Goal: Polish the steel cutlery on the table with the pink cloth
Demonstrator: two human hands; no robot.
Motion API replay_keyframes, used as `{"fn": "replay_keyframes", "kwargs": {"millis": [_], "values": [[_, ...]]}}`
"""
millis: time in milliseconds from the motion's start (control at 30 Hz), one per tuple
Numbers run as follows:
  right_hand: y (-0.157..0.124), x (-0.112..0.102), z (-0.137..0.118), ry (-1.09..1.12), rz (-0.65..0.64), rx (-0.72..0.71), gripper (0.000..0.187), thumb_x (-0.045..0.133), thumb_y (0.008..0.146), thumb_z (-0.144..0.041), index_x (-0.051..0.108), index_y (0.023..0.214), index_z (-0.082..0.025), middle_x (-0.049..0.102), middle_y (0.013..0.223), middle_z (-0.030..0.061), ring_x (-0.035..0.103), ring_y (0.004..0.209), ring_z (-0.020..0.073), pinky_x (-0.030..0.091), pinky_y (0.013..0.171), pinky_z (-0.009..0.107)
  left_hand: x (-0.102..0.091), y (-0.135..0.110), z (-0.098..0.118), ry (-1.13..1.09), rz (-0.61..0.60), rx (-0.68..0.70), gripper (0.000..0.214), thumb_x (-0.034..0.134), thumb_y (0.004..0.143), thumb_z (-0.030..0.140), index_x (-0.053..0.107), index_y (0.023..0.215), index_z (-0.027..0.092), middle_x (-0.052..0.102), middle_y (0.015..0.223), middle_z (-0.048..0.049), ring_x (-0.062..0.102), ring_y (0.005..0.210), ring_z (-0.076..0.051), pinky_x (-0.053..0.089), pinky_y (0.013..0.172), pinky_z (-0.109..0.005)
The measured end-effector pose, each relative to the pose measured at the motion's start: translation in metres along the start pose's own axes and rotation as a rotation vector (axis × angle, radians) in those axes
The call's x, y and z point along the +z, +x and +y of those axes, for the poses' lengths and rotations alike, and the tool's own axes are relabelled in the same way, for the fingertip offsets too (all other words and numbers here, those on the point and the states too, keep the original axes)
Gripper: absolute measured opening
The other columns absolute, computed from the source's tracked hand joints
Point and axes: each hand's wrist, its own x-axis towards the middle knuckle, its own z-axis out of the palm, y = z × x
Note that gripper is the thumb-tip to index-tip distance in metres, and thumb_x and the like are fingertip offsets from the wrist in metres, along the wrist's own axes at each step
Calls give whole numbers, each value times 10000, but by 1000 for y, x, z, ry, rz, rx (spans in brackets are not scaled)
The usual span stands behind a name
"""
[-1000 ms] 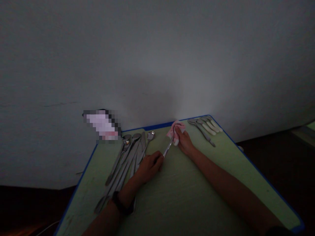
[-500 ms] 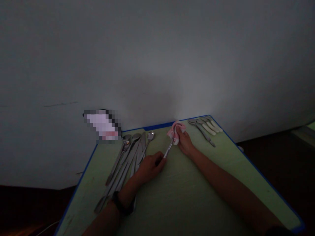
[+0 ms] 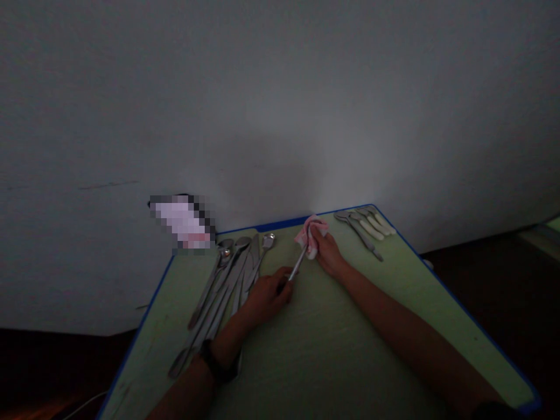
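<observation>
My left hand [image 3: 269,296] pinches the lower end of a thin metal cutlery handle [image 3: 297,265] between thumb and fingers. The handle slants up to the right, and its far end is hidden inside a pink-and-white cloth [image 3: 311,228], so I cannot tell its kind. Around that end my right hand [image 3: 327,252] grips the bunched cloth. Just left of my left hand lies a pile of long metal cutlery [image 3: 227,286], with spoons and flat blades among it. One shiny spoon [image 3: 268,240] rests at the pile's right side.
Both forearms reach over a pale green table [image 3: 350,350] with a blue edge, set against a grey wall [image 3: 280,105]. At the back right lie several spoons [image 3: 370,224], some with white handles. A pixelated phone-like object [image 3: 181,221] leans at the back left corner.
The cloth has shifted slightly left and the fingers of my left hand have changed their hold on the handle a little. Everything else stays in place.
</observation>
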Motion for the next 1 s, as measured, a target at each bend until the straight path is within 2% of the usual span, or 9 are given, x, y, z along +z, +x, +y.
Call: {"fn": "replay_keyframes", "kwargs": {"millis": [67,167,300,400,533,733,1000], "values": [[0,1,-1,-8,-5,-7,316,627,687,-497,571,794,-205,523,616,-36,439,527,96,358,505,221,0,0,1,0,-2,-14,337,389,851,295,478,1159,191,614,642,15,542,555,-135,362,544,-221],[-1,1,-1,-31,15,1,336,631,673,-510,573,801,-204,543,633,-29,459,548,105,373,524,227,0,1,1,12,-6,-27,310,385,851,299,492,1125,200,609,650,16,540,559,-135,356,541,-221],[-1,-2,4,-78,41,14,344,631,673,-505,590,805,-190,561,653,-24,473,569,104,380,541,225,2,1,-3,87,3,-18,181,391,847,316,529,867,201,565,607,20,522,547,-133,318,520,-220],[-1,-5,6,-91,28,13,334,628,682,-494,601,818,-190,577,670,-22,489,584,105,387,547,226,3,1,-6,155,6,-6,199,381,850,320,504,747,202,526,569,23,497,521,-128,290,508,-222],[-1,-7,8,-107,38,31,349,628,679,-503,607,825,-187,577,631,-16,498,576,117,389,530,233,4,1,-6,189,-2,-5,261,350,872,352,513,735,199,531,577,17,499,525,-128,294,522,-226],[0,-9,11,-123,59,50,367,632,663,-520,607,792,-177,557,570,-24,495,560,119,387,531,237,5,2,-3,199,-1,0,338,413,849,479,546,723,196,565,594,6,515,541,-134,304,521,-222],[0,-8,10,-184,73,32,398,610,675,-530,615,824,-160,585,616,-12,505,574,119,386,566,247,5,1,-4,210,-19,10,400,341,883,487,554,733,183,580,622,-10,519,565,-133,326,540,-221]]}}
